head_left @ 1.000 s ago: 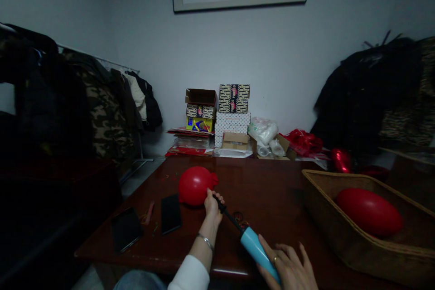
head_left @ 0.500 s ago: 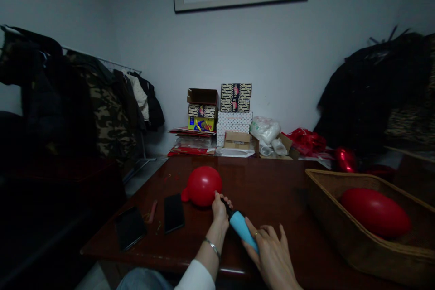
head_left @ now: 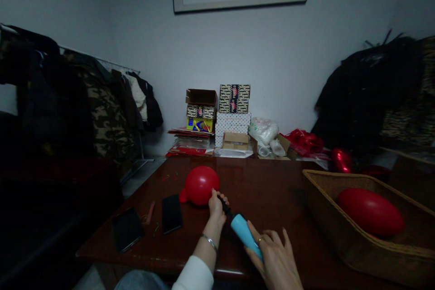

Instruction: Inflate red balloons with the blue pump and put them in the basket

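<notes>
A partly inflated red balloon (head_left: pixel 201 186) rests over the table, with a small red bulge on its left side. My left hand (head_left: pixel 216 205) is closed around its neck and the black front end of a hand balloon pump. The pump's light blue barrel (head_left: pixel 245 234) slants down to the right, and a black section shows between it and my left hand. On that barrel my right hand (head_left: pixel 273 253) is closed with thumb and index finger, its other fingers partly stretched out. The balloon's mouth is hidden by my left fingers.
On the brown table (head_left: pixel 265 190) lie two dark phone-like slabs, one a phone (head_left: pixel 171 214), the other a larger tablet (head_left: pixel 128 229). A wicker basket (head_left: pixel 326 217) at right holds another red balloon (head_left: pixel 370 212). Stacked boxes (head_left: pixel 233 122) stand beyond the far edge.
The blue barrel and my right hand have shifted slightly down and right, away from my left hand. The balloon looks about the same size. The whole view has drifted a little.
</notes>
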The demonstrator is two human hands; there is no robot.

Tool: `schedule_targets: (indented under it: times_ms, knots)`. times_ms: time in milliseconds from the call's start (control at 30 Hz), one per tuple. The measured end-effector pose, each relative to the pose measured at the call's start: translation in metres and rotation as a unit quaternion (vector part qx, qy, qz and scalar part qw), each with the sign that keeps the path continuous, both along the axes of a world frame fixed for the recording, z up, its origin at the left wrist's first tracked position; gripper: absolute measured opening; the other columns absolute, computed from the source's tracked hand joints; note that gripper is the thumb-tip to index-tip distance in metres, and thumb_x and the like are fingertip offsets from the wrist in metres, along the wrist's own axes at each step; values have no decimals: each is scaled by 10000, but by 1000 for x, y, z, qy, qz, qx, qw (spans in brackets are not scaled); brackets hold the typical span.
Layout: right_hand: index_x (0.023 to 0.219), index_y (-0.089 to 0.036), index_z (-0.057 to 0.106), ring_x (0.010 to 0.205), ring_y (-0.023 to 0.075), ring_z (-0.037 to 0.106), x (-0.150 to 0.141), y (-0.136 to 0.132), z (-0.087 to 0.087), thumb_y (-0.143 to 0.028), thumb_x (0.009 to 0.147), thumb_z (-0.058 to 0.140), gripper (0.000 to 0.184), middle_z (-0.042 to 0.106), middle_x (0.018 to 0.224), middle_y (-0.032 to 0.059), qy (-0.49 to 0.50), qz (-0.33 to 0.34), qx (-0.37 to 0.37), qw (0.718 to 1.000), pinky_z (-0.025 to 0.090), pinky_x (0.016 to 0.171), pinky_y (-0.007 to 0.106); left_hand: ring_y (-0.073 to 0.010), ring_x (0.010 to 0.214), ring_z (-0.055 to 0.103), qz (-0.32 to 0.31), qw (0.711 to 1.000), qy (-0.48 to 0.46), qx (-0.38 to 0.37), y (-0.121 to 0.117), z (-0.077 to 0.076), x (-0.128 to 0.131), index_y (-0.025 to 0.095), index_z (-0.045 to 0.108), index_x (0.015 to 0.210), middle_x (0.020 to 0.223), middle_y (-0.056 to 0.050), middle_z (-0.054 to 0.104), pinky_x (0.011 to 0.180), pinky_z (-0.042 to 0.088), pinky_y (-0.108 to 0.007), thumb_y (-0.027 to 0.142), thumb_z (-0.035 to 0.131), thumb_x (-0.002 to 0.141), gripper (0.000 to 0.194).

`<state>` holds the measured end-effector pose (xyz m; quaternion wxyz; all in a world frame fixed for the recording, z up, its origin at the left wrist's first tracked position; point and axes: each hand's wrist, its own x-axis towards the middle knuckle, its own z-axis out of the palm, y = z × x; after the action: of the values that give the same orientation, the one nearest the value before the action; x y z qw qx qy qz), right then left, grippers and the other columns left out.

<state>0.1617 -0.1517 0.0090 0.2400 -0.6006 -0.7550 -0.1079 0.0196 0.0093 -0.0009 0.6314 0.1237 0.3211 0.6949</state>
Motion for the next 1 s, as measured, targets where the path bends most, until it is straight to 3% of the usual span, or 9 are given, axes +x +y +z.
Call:
schedule_targets:
  times_ms: [300,433,600,833,1000]
  knots:
    - [1329,-366,365,926,254,587,45,-17,-32,-531,823,473,543,688,925,0,-12,47,20,999,217,961,587,-62,360,376,23,1000,2,8,15,8,-25,182,407,639,474,54,400,364,296,-173,446,476,850,345]
    - [1326,-378,363,932,262,590,52,-19,-38,-523,822,476,537,692,907,-11,-9,42,20,999,202,960,608,-62,358,369,23,1000,-4,10,15,12,-25,183,400,632,471,54,397,361,287,-175,430,461,862,342]
    - [1301,-401,393,965,255,575,40,-15,-20,-506,833,467,486,679,972,-5,9,38,-21,999,198,964,608,-61,366,375,22,1000,-12,15,12,9,-20,184,395,637,470,54,395,371,297,-173,400,439,878,327]
    - [1289,-292,452,998,249,530,-3,3,19,-408,845,478,460,671,931,27,19,0,-69,997,125,1013,573,-65,353,360,1,1000,5,2,-1,5,1,190,389,636,458,59,390,362,286,-185,483,482,832,364]
    - [1303,-268,439,986,247,525,-16,14,24,-376,847,481,471,665,937,37,12,-10,-84,996,113,1019,558,-69,363,378,-1,1000,25,-2,-5,3,5,187,397,628,458,53,408,380,316,-200,511,512,802,385]
